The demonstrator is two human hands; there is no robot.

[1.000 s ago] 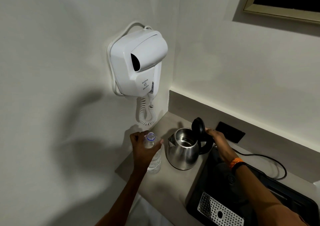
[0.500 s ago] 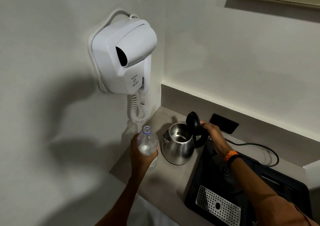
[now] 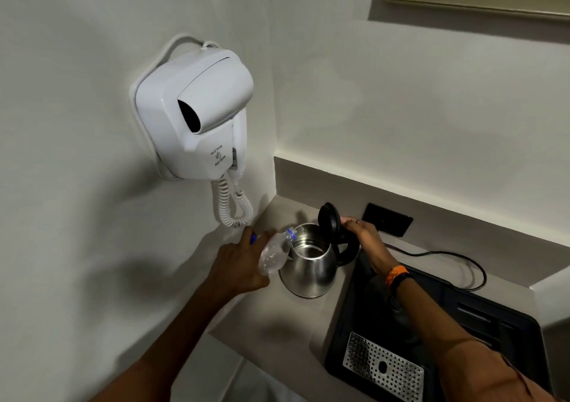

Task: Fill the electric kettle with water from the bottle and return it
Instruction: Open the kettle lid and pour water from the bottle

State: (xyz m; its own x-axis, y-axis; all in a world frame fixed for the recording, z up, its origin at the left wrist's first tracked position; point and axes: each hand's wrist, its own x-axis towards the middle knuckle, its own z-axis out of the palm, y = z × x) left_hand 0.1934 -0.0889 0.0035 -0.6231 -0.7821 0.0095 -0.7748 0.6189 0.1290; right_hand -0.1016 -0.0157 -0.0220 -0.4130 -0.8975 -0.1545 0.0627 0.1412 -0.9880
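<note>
Left hand was clamped on the bottle, tilted, neck at the kettle rim. Right hand gripped the handle, lid upright. Kettle sat on the surface. Risk: off-centre neck spilling water down the outside.

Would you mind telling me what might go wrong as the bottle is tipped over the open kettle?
1. The bottle mouth sits at the kettle rim, not clearly over the opening, so water may run down the steel side onto the counter.
2. The left hand grips the soft bottle alone; a squeeze could make it surge.
3. The right hand holds the lid up; if it slips, the lid could drop onto the bottle.
</note>
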